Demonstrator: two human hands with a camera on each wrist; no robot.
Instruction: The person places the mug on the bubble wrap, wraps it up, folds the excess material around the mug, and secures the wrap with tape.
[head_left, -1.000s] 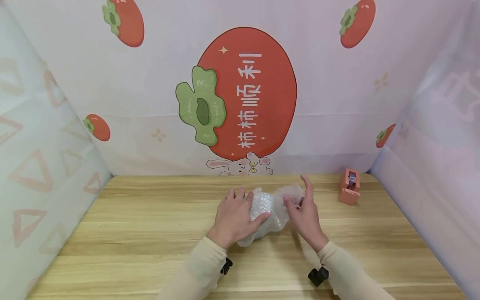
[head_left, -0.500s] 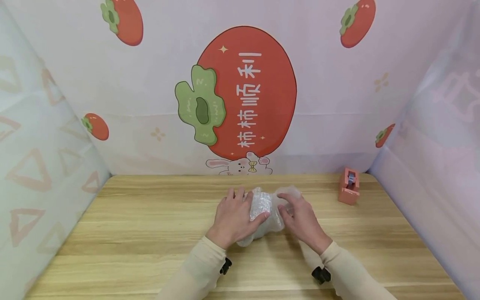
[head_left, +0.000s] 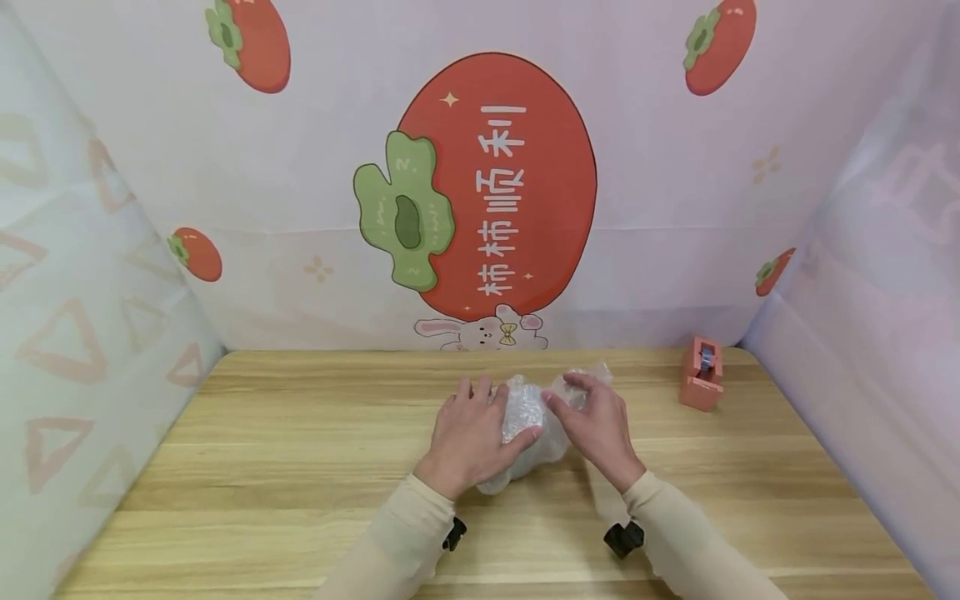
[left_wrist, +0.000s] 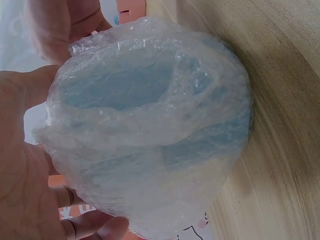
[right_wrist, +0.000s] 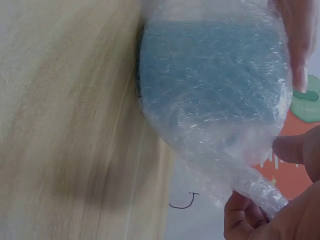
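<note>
A rounded light-blue object wrapped in bubble wrap sits on the wooden table; its exact kind is hidden by the wrapping. My left hand grips it from the left and above, fingers curved over the far side and thumb on the near side. In the left wrist view, the wrapped object fills most of the picture. To the right, a loose twisted end of the bubble wrap sticks out. My right hand holds that end, fingers curled under it and thumb against the wrap.
An orange-pink tape dispenser stands at the table's back right corner. White cloth with printed persimmons hangs behind and at both sides. Each sleeve carries a small black wrist camera. Wooden tabletop extends left and right.
My right hand shifts along the loose end: its raised index finger comes down, the grip loosens, then thumb and fingers close in nearer the wrapped object. My left hand stays in place.
</note>
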